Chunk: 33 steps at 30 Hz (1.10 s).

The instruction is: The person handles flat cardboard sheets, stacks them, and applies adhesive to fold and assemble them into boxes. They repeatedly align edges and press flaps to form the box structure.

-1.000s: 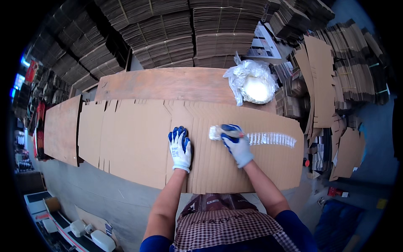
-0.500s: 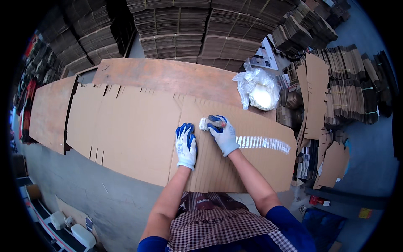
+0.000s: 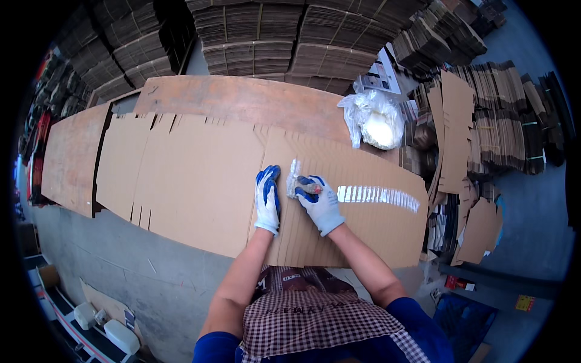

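Note:
Flat cardboard sheets (image 3: 200,157) lie across the table, their edges fanned out in narrow steps toward the right. My right hand (image 3: 319,206), in a white and blue glove, is closed around a brush (image 3: 292,183) whose head is coated in white paste. The brush head presses on the stepped edges, with a short white smear reaching away from it. My left hand (image 3: 267,196), gloved the same way, rests on the cardboard just left of the brush, fingers stretched out. Farther right, a band of wet white paste (image 3: 378,195) crosses the stepped edges.
A clear plastic bag holding a white mass (image 3: 380,130) sits at the table's far right. Bare wooden tabletop (image 3: 242,100) shows behind the cardboard. Tall bundled cardboard stacks (image 3: 248,57) stand beyond, and more cardboard (image 3: 457,133) leans at the right.
My right hand has drawn the brush toward me, leaving a white streak on the stepped edges. My left hand stays on the cardboard, turned slightly more on its side.

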Each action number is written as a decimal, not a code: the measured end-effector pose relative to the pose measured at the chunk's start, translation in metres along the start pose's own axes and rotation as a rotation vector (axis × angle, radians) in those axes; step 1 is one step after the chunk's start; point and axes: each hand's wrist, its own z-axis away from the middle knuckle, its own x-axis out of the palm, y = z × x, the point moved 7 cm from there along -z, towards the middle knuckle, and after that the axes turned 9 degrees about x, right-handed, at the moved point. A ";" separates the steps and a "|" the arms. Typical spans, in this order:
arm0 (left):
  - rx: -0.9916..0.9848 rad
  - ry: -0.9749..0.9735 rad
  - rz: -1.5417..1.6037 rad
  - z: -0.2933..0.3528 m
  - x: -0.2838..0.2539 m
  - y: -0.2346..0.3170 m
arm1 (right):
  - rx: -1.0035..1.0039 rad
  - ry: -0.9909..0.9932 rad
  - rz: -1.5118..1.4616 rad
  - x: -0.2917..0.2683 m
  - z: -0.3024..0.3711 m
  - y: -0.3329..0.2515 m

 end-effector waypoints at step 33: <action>0.121 -0.191 -0.046 -0.002 -0.011 -0.001 | -0.019 -0.048 0.003 0.021 0.112 0.000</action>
